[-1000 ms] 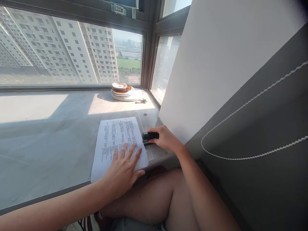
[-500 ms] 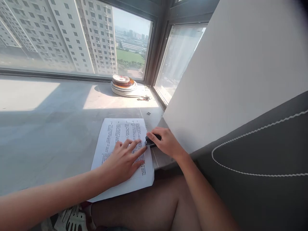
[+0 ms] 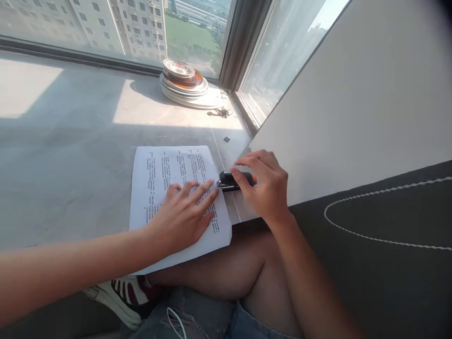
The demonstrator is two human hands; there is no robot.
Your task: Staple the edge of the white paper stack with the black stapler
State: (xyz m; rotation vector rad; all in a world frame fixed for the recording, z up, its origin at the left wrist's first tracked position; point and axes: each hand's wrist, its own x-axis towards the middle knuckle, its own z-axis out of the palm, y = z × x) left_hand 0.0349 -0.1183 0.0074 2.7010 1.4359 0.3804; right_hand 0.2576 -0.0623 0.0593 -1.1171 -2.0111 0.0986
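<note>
Printed sheets of paper (image 3: 158,179) lie on the sill, covered with lines of text. My left hand (image 3: 187,212) rests flat on them, its fingers spread toward the right edge. At that edge sits a black stapler (image 3: 229,178) with an orange spot at its rear, its front end meeting the paper beside my left fingertips. My right hand (image 3: 266,181) is at the stapler's rear, thumb and fingers apart and not wrapped round it. The thumb overlaps the stapler; whether it touches cannot be seen.
A stack of plates (image 3: 183,87) stands near the window corner, with a small keychain-like item (image 3: 221,112) beside it. Small strips of staples (image 3: 226,139) lie beyond the paper. A white wall (image 3: 346,108) and a dark cushion-like surface (image 3: 374,221) bound the right side.
My right hand has loosened from the stapler and moved back, uncovering more of it. My left hand stays on the paper. The view has tilted downward.
</note>
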